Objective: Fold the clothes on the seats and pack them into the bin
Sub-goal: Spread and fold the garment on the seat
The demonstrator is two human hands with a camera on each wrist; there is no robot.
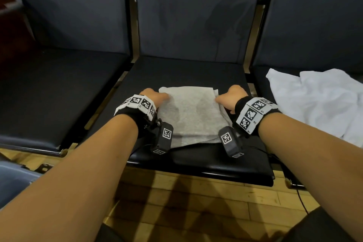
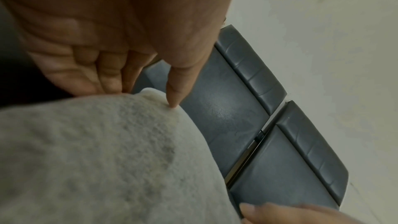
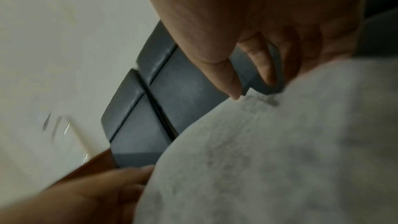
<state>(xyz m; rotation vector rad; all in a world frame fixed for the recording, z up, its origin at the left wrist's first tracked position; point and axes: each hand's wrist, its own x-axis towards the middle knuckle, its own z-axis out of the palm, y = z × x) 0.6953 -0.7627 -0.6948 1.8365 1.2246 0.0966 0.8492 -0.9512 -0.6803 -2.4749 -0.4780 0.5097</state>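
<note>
1. One grey cloth (image 1: 191, 113) lies folded on the middle seat (image 1: 176, 70), a soft rectangle with layered edges showing at its far right corner.
2. Left hand (image 1: 152, 95) is at the cloth's far left corner; in the left wrist view the thumb tip presses down on the cloth (image 2: 96, 151) edge while the fingers (image 2: 107, 71) curl in behind it, pinching that corner.
3. Right hand (image 1: 232, 96) is at the far right corner; in the right wrist view the thumb tip touches the cloth (image 3: 269, 151) edge and the fingers (image 3: 261, 64) curl down behind the fabric, so it grips this corner too.
4. Both forearms reach in from the near edge, each with a black wristband (image 1: 255, 113) carrying square black-and-white markers, plus a small black camera (image 1: 163, 137) hanging under each wrist.
5. Over on the right seat (image 1: 261, 82), a white garment (image 1: 318, 100) lies crumpled and unfolded, well apart from the grey cloth.
6. The left seat (image 1: 55, 88) is dark padded upholstery like the other two, with matching backrests (image 1: 196, 12) behind.
7. Below the seats runs a wooden floor (image 1: 196, 202) with the arms' shadows across it.
</note>
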